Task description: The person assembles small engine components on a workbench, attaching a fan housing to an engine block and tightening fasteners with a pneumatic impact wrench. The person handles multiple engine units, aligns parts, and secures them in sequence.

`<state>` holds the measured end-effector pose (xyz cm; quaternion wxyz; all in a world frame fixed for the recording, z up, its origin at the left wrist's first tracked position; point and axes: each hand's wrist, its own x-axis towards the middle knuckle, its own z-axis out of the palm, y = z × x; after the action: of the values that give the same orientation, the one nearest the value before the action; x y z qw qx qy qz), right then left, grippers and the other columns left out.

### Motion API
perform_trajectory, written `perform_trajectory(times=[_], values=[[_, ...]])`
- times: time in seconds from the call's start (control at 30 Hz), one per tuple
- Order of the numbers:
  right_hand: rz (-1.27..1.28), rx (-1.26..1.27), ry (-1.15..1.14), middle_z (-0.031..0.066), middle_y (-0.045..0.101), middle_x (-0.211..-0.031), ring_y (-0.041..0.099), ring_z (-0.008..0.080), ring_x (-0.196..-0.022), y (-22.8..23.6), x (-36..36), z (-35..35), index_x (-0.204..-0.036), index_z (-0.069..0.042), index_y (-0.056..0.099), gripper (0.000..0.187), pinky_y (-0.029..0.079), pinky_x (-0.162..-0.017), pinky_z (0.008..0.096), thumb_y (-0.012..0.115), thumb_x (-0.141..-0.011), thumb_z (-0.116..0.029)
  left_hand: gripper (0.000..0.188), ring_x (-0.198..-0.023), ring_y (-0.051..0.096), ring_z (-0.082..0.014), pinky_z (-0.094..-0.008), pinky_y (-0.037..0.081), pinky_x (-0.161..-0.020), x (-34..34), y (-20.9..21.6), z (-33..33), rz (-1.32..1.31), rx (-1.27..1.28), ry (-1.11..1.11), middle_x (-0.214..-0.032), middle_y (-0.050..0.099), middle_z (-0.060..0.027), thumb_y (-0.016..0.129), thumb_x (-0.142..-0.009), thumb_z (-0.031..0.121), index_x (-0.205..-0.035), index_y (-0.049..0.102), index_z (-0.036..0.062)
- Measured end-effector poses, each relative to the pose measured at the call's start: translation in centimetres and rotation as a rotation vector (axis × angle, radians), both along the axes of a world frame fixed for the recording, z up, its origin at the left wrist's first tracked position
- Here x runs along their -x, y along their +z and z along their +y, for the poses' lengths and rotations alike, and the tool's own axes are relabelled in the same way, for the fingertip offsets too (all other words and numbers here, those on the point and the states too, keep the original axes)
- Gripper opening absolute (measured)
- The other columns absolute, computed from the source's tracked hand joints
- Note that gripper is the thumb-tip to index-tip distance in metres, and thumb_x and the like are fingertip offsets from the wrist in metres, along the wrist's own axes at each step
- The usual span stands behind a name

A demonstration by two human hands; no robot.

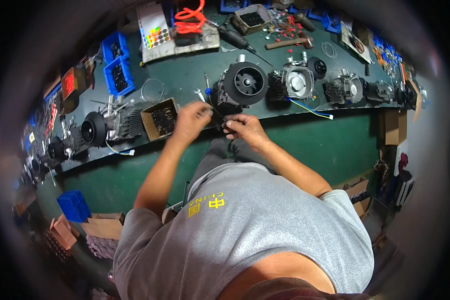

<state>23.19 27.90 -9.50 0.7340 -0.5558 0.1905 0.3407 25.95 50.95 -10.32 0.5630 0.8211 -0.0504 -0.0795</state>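
Note:
At the bench's front edge my two hands are close together. My left hand (191, 120) has its fingers curled together, slightly smeared, and whatever is in them is hidden. My right hand (247, 131) pinches a small dark piece that I cannot name. A thin dark line, perhaps a cable, runs up near the fingers. Just beyond them stands a metal motor-like unit with a round black fan wheel (246, 82). A small wrench (199, 94) and a thin tool with a blue part (208, 91) lie past my left hand. Beside that hand sits a cardboard box (150, 124) of small dark parts.
More finned metal units stand along the bench, such as one with a white round part (298, 84) and one with a black wheel (91, 129). Blue bins (119, 76), a hammer (290, 43), a power screwdriver (235, 38) and a coiled orange hose (190, 21) lie farther back.

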Motion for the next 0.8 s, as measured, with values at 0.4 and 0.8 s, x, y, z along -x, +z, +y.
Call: perform_trajectory(times=[0.4, 0.8], values=[[0.084, -0.153, -0.01, 0.0107, 0.072, -0.103, 0.072, 0.0165, -0.086, 0.6, 0.6, -1.9, -0.121, 0.005, 0.068, 0.025, 0.064, -0.079, 0.0284, 0.068, -0.099, -0.008, 0.016, -0.087, 0.067, -0.0148, -0.0282, 0.054, -0.078, 3.8, 1.5, -3.7, 0.067, 0.31, -0.123, -0.097, 0.072, -0.0083, 0.067, -0.097, 0.003, -0.11, 0.073, -0.0031], [-0.138, -0.084, -0.348, 0.0103, 0.071, -0.101, 0.069, 0.0147, -0.083, 1.2, -0.7, -6.3, -0.117, 0.005, 0.067, 0.021, 0.065, -0.076, 0.0316, 0.067, -0.099, -0.006, 0.014, -0.081, 0.066, -0.0095, -0.0254, 0.056, -0.075, 0.2, -1.6, -5.5, -0.024, 0.424, 0.438, -0.091, 0.07, -0.0039, 0.07, -0.098, 0.006, -0.108, 0.069, -0.0027]])
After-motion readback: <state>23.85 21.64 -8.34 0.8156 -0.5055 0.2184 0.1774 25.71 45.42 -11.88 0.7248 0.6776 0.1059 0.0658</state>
